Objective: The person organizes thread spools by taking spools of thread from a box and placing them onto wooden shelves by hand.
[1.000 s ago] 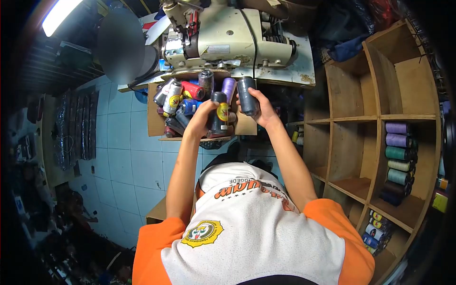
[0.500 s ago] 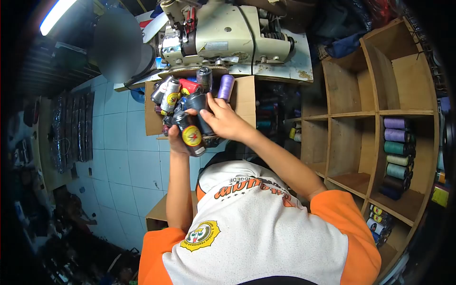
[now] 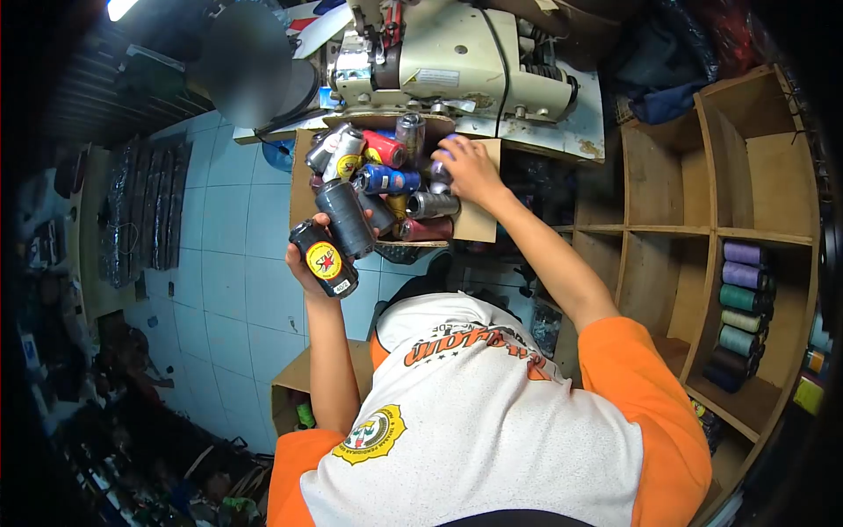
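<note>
My left hand is closed around two thread spools, a black spool with a yellow and red label and a dark grey spool beside it. These are held at the near left side of an open cardboard box. Over the box's right side, my right hand has its fingers wrapped on a purple spool, which they partly hide. Inside the box lie a blue spool, a red spool, a white spool, a grey spool and a dark red spool.
Behind the box stands a cream sewing machine on a worn table. To the right, a wooden shelf has several spools stacked in one compartment. Another cardboard box is on the floor near my left arm.
My right hand has left the dark grey spool and moved right onto the purple spool. My left hand, now with both dark spools, has shifted slightly left relative to the box.
</note>
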`<control>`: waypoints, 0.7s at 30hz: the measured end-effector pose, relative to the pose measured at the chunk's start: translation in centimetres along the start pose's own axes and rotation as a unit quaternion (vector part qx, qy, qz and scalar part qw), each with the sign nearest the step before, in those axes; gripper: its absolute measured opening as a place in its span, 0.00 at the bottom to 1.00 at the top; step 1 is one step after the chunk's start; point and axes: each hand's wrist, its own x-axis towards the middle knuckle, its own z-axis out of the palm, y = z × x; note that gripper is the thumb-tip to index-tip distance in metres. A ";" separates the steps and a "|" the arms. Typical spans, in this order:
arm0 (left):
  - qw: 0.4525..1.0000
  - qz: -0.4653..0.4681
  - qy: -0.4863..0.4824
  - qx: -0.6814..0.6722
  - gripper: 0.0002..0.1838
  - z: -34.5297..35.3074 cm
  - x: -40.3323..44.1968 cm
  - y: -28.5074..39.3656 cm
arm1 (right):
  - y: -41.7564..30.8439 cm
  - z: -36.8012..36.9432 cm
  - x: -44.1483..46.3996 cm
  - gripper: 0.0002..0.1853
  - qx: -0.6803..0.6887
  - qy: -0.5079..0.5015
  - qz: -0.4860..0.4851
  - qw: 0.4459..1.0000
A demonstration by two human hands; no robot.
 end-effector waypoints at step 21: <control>0.999 -0.007 -0.004 0.043 0.33 -2.3 -1.9 0.8 | -2.9 -0.5 -3.2 0.27 0.158 -0.156 0.091 0.971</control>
